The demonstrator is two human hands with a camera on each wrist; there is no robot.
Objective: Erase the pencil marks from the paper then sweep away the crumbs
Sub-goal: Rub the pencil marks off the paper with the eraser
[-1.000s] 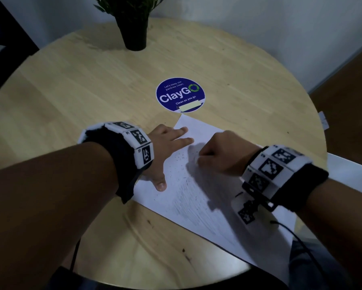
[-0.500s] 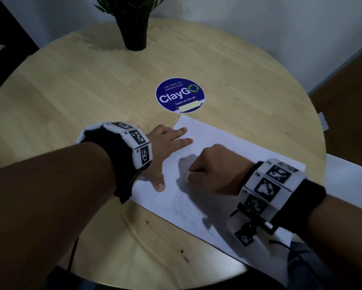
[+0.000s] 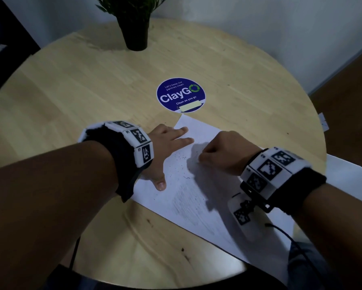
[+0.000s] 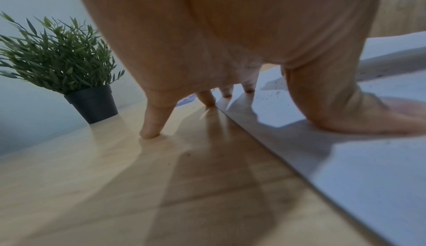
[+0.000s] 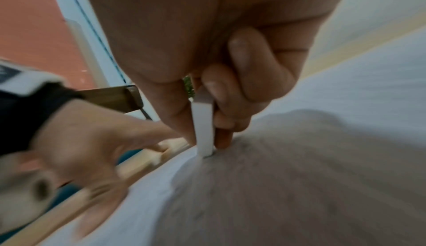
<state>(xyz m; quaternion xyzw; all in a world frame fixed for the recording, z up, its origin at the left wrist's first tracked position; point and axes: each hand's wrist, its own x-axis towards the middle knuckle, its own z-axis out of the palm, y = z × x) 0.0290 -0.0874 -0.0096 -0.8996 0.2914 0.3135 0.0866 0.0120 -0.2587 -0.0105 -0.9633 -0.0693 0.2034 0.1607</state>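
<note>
A white sheet of paper (image 3: 196, 197) lies on the round wooden table (image 3: 92, 80), grey pencil shading (image 3: 186, 206) across its near middle. Dark eraser crumbs (image 3: 179, 159) dot the paper between my hands. My left hand (image 3: 167, 147) lies flat with spread fingers, thumb and two fingertips pressing the paper's left edge (image 4: 265, 137). My right hand (image 3: 222, 152) is curled and pinches a white eraser (image 5: 204, 131), whose tip touches the paper (image 5: 299, 177) in the right wrist view. The head view hides the eraser under the fist.
A round blue ClayGo sticker (image 3: 181, 95) sits just beyond the paper's far corner. A potted green plant (image 3: 136, 24) stands at the table's far edge, also plant (image 4: 62, 67) in the left wrist view. A white chair seat (image 3: 351, 181) shows at right, past the table rim.
My right hand with the eraser slid toward me and left, then back away to the far part of the paper. The left hand has stayed put on the paper's edge.
</note>
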